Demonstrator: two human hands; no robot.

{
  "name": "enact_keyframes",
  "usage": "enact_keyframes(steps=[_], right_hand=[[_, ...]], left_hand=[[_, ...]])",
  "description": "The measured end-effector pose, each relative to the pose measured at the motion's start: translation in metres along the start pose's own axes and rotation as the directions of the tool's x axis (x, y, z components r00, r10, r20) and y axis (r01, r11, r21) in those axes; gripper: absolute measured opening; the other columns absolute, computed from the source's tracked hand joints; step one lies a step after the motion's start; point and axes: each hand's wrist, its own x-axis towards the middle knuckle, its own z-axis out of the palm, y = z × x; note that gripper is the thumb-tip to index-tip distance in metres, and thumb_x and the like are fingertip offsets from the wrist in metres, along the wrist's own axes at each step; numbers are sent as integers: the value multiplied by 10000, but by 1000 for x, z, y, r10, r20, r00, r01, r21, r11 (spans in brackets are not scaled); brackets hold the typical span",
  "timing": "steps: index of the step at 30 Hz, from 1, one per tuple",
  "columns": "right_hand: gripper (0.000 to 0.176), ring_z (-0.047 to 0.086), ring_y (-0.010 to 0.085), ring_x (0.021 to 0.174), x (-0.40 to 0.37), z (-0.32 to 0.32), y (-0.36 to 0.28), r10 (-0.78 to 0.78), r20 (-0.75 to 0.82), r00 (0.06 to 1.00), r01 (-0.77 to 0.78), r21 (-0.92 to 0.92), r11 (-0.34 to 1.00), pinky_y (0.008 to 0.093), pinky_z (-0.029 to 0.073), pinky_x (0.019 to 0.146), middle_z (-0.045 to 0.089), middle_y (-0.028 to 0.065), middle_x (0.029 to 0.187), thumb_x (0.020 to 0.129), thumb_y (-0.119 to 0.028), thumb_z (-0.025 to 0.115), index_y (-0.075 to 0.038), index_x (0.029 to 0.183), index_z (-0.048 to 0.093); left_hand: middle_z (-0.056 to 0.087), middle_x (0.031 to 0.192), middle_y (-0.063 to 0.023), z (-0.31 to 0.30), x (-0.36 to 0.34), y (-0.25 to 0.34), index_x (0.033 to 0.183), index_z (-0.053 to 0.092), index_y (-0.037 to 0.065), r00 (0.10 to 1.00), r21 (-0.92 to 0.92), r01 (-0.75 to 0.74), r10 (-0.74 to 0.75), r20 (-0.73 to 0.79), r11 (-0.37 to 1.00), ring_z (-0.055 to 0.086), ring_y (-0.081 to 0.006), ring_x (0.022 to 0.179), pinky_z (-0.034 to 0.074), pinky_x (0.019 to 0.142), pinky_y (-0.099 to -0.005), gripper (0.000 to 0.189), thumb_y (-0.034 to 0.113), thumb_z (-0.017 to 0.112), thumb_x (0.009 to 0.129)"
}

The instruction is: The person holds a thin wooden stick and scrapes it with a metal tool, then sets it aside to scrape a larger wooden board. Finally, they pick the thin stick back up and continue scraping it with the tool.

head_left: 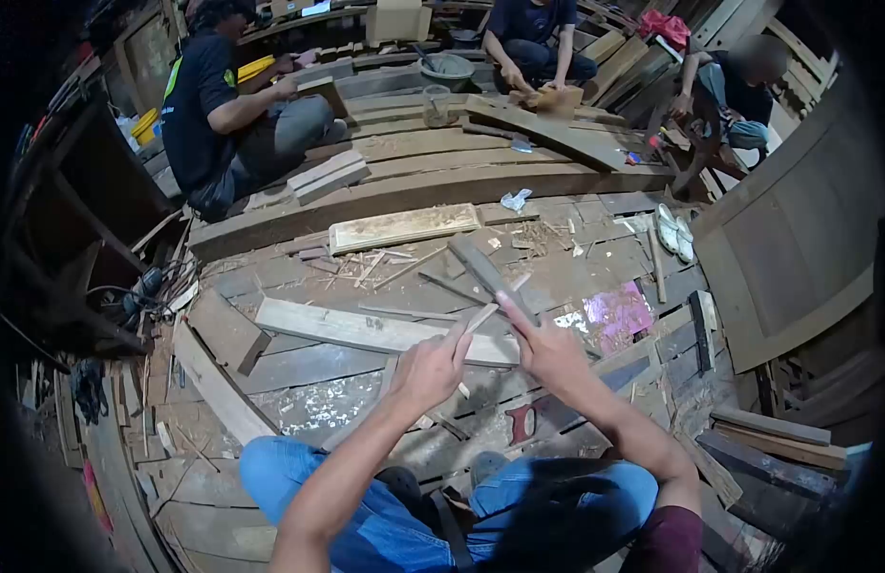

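Observation:
My left hand (431, 368) is closed around a thin pale wooden stick (482, 317), which slants up and away to the right. Its lower end shows beneath the fingers. Close by, my right hand (555, 355) is closed on a long dark flat strip (480, 269), the index finger stretched along it. The stick crosses the strip just ahead of my fingertips. Part of the strip is hidden by the right hand. A pale plank (366, 329) lies on the floor behind the left hand. Below my right hand rests a red handle (521, 423), probably of a saw.
A thick beam (414, 205) runs across the floor ahead, with a moulded board (404, 229) and wood shavings before it. Three people work beyond: one at left (232, 115), one at centre (538, 48), one at right (738, 95). A large panel (796, 258) leans at right.

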Motion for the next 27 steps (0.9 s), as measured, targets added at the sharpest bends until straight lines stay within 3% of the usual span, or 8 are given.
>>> enact_keyframes(steps=[5, 11, 14, 17, 19, 23, 25, 27], right_hand=[[601, 580, 355, 519, -1, -1, 8, 13, -203, 979, 3, 79, 997, 440, 481, 461, 570, 201, 727, 911, -234, 568, -213, 1466, 338], [672, 588, 289, 534, -8, -39, 40, -86, -226, 970, 64, -105, 992, 391, 470, 468, 595, 151, 714, 887, -263, 619, -101, 1466, 320], [687, 600, 299, 560, -25, -82, 42, -105, -413, 904, 88, -62, 994, 389, 484, 512, 626, 161, 770, 872, -263, 645, -44, 1446, 337], [670, 632, 322, 625, -58, -118, 30, -22, -429, 903, 6, -39, 999, 398, 503, 564, 655, 186, 845, 868, -261, 650, -38, 1431, 363], [655, 655, 336, 684, -83, -129, 24, 22, -467, 884, -29, -9, 1000, 400, 518, 609, 664, 203, 885, 865, -262, 651, -47, 1422, 382], [586, 672, 365, 868, -154, -122, 2, 461, -271, 845, -433, 159, 887, 395, 541, 770, 662, 234, 1034, 869, -315, 642, -59, 1364, 460], [539, 680, 350, 865, -198, -78, 15, 482, -357, 800, -364, 350, 863, 385, 537, 779, 673, 217, 1022, 865, -344, 648, -82, 1318, 519], [488, 678, 322, 908, -243, -31, 23, 736, -77, 673, -623, 477, 620, 388, 523, 819, 680, 203, 1019, 864, -350, 652, -84, 1264, 572]], left_hand=[[642, 848, -253, -15, 4, 2, 1257, 551, 128, 995, -7, 80, -80, -54, 997, 607, -455, 797, 477, 699, -525, 352, 318, 439, 982], [637, 774, -233, -45, 6, 3, 1231, 606, 138, 924, 1, -197, 186, -334, 980, 619, -422, 725, 476, 639, -501, 328, 289, 479, 968], [616, 726, -223, -63, 12, 1, 1249, 603, 146, 963, -46, -90, 75, -260, 995, 605, -407, 683, 459, 615, -486, 333, 281, 478, 971], [586, 677, -209, -61, 26, -9, 1269, 589, 150, 863, -36, -343, 300, -407, 939, 585, -394, 639, 438, 591, -475, 340, 274, 471, 975], [575, 656, -194, -55, 36, -8, 1269, 586, 146, 929, -179, -284, 224, -295, 942, 580, -382, 621, 435, 583, -468, 337, 269, 462, 981], [603, 708, -209, -34, 48, -26, 1237, 597, 104, 947, -275, -290, 234, -221, 917, 602, -389, 660, 462, 615, -462, 323, 246, 463, 981], [619, 741, -224, -18, 56, -41, 1210, 609, 78, 937, -265, -324, 268, -225, 908, 617, -399, 693, 480, 639, -457, 316, 237, 469, 977], [636, 804, -249, -4, 63, -56, 1140, 629, 30, 919, -216, -354, 294, -264, 910, 633, -419, 774, 499, 685, -451, 302, 228, 479, 971]])
